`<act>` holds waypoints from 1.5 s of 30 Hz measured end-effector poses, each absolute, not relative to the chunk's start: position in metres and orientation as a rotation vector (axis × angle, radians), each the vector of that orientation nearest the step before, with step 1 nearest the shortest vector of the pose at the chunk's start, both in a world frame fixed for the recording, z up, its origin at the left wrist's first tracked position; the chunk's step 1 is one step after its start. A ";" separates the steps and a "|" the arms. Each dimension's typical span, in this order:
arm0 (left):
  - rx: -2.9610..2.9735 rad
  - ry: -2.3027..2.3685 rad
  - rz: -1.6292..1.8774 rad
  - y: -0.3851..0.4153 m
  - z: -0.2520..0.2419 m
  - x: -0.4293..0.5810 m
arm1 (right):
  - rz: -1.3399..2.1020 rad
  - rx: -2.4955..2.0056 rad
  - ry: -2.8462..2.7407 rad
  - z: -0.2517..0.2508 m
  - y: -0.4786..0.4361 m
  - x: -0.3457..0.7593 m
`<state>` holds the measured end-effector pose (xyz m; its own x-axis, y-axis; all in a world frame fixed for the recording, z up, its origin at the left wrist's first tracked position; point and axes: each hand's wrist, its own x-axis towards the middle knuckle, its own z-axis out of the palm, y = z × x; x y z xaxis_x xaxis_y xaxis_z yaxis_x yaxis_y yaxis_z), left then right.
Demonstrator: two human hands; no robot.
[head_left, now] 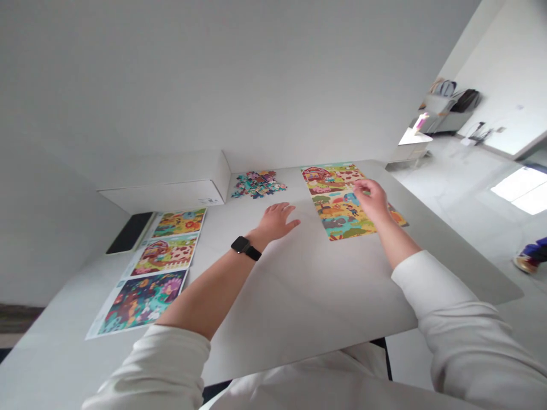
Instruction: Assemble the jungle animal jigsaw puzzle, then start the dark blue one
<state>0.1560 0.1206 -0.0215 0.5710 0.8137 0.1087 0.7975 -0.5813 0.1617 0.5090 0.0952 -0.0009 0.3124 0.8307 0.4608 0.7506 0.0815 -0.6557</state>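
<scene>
My left hand (277, 221) lies palm down on the table, fingers stretched out, holding nothing. It is between a heap of loose jigsaw pieces (258, 183) and two joined picture puzzles. My right hand (371, 199) hovers at the right side of these puzzles, thumb and fingertips pinched together. Whatever may be between those fingertips is too small to make out. The farm puzzle (327, 178) with a red barn is at the back. Directly in front of it is the animal puzzle (342, 216), partly covered by my right hand and forearm.
Printed picture sheets (164, 253) lie in a column at the left, beside a dark phone-like slab (130, 232). A long white box (171, 193) stands against the wall. The white table (316, 302) ends at the right; a person's foot (526, 263) shows beyond it.
</scene>
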 end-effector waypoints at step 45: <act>2.387 1.807 0.378 0.315 -0.042 0.082 | 0.034 -1.546 -2.472 -0.063 0.335 0.268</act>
<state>0.0823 0.3149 -0.0423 0.2541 0.9593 0.1230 0.9283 -0.2776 0.2475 0.2683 0.3350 -0.0626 -0.4195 0.8903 0.1770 0.8851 0.4445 -0.1382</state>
